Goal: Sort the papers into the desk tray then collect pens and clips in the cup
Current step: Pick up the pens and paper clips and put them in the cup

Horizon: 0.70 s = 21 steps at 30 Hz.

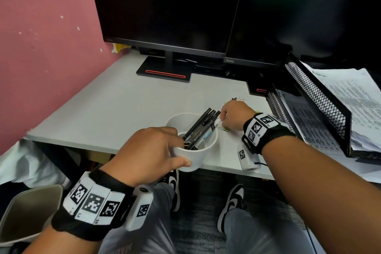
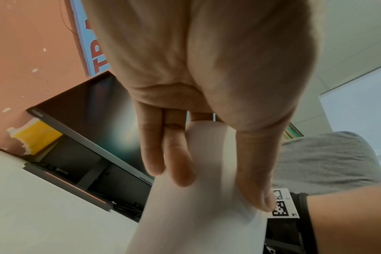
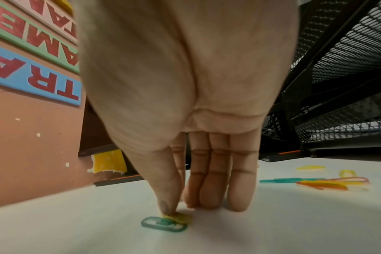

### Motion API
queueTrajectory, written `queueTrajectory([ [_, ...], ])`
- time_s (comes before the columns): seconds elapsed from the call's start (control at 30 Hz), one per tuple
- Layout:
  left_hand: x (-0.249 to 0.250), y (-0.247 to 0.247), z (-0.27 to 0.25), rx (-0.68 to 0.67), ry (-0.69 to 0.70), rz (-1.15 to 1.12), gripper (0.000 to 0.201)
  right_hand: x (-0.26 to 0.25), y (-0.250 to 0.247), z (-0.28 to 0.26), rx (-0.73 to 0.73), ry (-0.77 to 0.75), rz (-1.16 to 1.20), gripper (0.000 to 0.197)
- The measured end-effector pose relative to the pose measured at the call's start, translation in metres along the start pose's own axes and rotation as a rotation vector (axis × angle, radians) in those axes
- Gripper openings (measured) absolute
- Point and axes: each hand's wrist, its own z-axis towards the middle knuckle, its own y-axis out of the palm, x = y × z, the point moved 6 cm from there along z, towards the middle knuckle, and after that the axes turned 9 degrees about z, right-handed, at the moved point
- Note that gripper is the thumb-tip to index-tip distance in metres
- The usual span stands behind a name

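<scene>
The left hand [image 1: 152, 150] grips the white cup [image 1: 192, 156] at the near desk [image 1: 115, 105] edge, fingers and thumb curled round its wall. The pens [image 1: 201, 128] stand inside it, so that step appears done. Just right of the cup, the right hand [image 1: 235, 115] presses thumb and straight fingertips [image 3: 213, 199] onto a green and a yellow clip [image 3: 165, 223]; neither is lifted yet. More loose clips [image 3: 328, 183] lie further right. Papers [image 1: 350, 97] lie in the mesh tray [image 1: 317, 93], so sorting looks complete.
</scene>
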Motion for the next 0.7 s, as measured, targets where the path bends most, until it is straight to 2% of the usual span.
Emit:
queueTrajectory([
  [0.43,0.003,0.003,0.002,-0.009,-0.004,-0.013,0.027,-0.007,0.006,-0.001,-0.064,0.001,-0.018,0.018],
  [0.57,0.004,0.002,0.001,0.001,0.001,-0.002,0.026,-0.002,0.011,-0.004,-0.07,0.035,0.047,0.023],
  [0.63,0.003,0.001,0.0,-0.001,-0.004,0.007,0.025,0.004,0.008,-0.006,-0.054,0.073,0.116,0.014],
  [0.7,0.003,0.0,0.0,-0.004,-0.007,0.015,0.024,0.013,0.003,-0.005,-0.001,0.124,0.24,0.014],
])
